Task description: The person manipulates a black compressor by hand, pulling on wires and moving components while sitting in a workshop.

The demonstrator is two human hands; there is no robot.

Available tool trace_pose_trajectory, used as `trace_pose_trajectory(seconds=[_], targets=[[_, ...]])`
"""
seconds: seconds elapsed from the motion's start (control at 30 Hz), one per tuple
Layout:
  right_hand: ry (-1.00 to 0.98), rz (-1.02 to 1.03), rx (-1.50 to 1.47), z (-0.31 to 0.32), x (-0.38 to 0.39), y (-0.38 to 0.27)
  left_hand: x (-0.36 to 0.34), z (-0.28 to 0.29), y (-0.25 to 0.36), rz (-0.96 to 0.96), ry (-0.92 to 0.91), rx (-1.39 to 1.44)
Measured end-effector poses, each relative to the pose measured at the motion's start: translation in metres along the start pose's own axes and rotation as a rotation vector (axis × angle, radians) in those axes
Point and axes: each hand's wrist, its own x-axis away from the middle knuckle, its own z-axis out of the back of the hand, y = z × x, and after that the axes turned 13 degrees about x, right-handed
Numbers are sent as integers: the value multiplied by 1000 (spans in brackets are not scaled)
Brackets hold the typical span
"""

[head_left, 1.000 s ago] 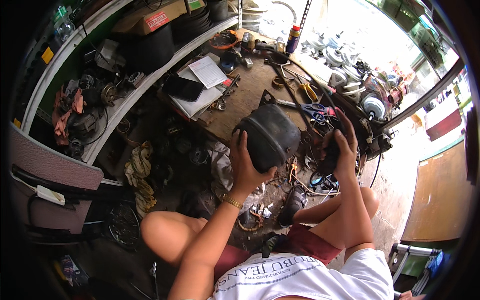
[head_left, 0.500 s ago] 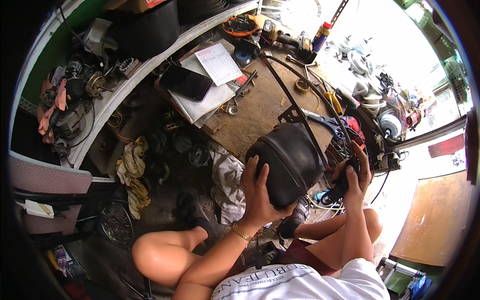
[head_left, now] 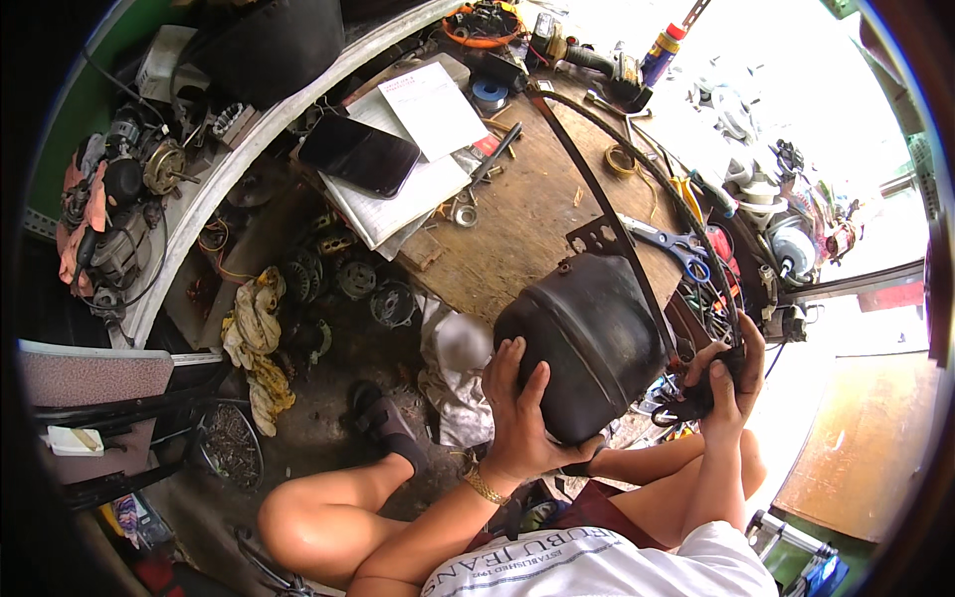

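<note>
A black rounded casing (head_left: 587,343) with a raised seam sits before me at the near edge of the wooden tabletop. My left hand (head_left: 522,423) is wrapped round its lower left side, thumb and fingers pressed on it. A bracket with holes (head_left: 591,237) shows at its far side, and a long dark flat bar (head_left: 577,169) runs away from it across the tabletop. To the right, my right hand (head_left: 731,388) is closed round a bunched black cord (head_left: 708,383). A black cable (head_left: 681,204) curves from there toward the far side. The fingers partly hide the cord.
On the tabletop (head_left: 527,214) are a black phone (head_left: 360,155), papers (head_left: 433,109), blue-handled scissors (head_left: 668,244), a tape roll (head_left: 619,159) and a power tool (head_left: 587,60). Motor parts (head_left: 164,169) crowd the left shelf. A yellowish rag (head_left: 257,348) and white cloth (head_left: 453,363) lie below.
The casing and both hands have shifted slightly right and nearer in the view. The tabletop things sit a little differently as the view moved. Both holds look the same.
</note>
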Motion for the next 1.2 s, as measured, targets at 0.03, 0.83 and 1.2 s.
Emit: trace_pose_trajectory(seconds=[0.03, 0.83, 1.2], targets=[[0, -11, -4, 1, 0, 0, 1, -1, 0, -6, 5, -3], [88, -177, -114, -21, -3, -17, 40, -25, 25, 80, 43, -146], [117, 62, 40, -40, -9, -4, 58, -46, 43, 101, -12, -165]])
